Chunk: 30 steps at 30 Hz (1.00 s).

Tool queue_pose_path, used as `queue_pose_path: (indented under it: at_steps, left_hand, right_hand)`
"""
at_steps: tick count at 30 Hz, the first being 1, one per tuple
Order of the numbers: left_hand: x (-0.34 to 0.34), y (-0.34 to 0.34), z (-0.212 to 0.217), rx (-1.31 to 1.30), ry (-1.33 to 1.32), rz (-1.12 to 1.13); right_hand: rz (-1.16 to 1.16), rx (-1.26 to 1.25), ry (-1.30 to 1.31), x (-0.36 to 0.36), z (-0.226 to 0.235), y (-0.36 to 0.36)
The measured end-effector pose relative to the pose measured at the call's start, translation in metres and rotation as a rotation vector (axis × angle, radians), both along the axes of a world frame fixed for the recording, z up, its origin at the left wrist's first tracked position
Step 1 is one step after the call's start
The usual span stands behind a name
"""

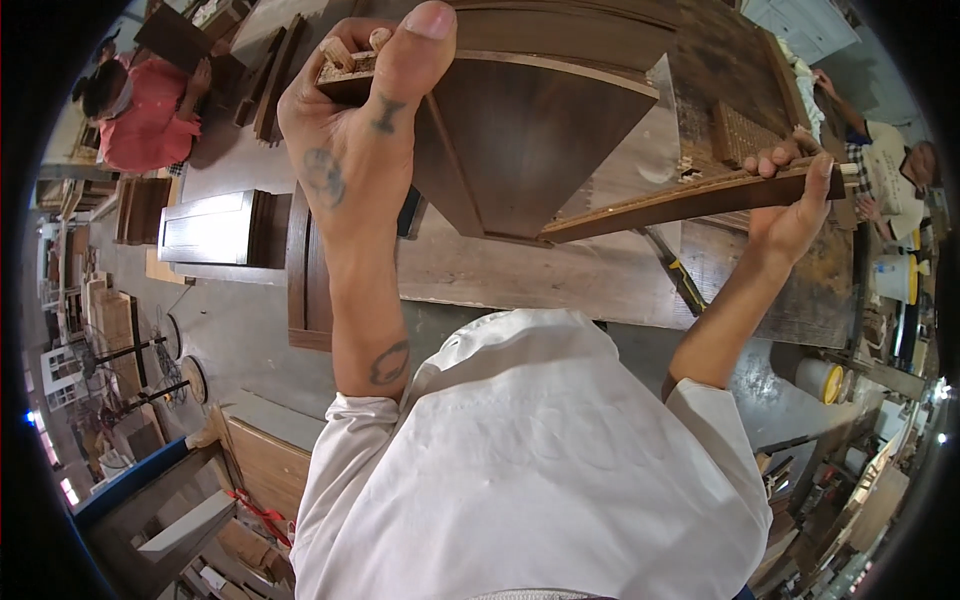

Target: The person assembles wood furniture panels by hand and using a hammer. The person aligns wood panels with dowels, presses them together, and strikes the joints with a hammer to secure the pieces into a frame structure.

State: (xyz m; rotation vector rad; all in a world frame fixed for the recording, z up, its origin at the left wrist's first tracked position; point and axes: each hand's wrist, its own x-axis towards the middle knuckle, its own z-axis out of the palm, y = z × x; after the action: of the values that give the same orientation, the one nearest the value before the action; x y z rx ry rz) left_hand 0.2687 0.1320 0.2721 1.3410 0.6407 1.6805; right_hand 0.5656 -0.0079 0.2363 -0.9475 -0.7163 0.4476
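Observation:
My left hand [365, 125] is closed round the upper left end of a dark brown wooden frame piece [432, 165], thumb on top. Pale dowels [345, 58] stick out of that end. Against the piece sits a dark wood panel [540, 140], tilted up over the workbench, its lower end near the bench top. Out to the right, my right hand [790, 195] grips the far end of a long dark wooden rail [690, 203], with a pale dowel at its tip. The rail's other end meets or nearly meets the panel's lower corner. A hammer [683, 283] with a black and yellow handle lies below the rail.
The workbench [500, 275] spans the front, with dark boards on it. Stacked panels [210, 228] stand at left. One person in pink [145, 115] works far left, another in beige [890, 170] far right. White buckets [892, 278] sit at right.

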Motion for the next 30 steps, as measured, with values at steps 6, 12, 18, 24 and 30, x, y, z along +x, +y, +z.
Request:
queue_pose_path:
  at_steps: [6,12,18,24,30]
  left_hand:
    - [0.0,-0.003,0.0,-0.083,-0.082,-0.016]
    - [0.0,0.0,-0.004,0.011,-0.012,-0.007]
    - [0.001,0.0,-0.003,-0.022,0.016,-0.011]
    - [0.0,0.0,-0.003,0.01,0.027,-0.006]
    - [0.005,-0.009,0.012,-0.004,0.048,-0.062]
  right_hand:
    - [0.046,-0.015,0.029,-0.003,0.003,0.002]
    - [0.042,-0.003,0.019,-0.005,0.004,0.001]
    - [0.073,0.014,0.017,-0.005,0.001,0.003]
    - [0.047,0.023,0.02,-0.006,-0.001,0.005]
    - [0.114,-0.008,0.037,-0.007,-0.001,0.006]
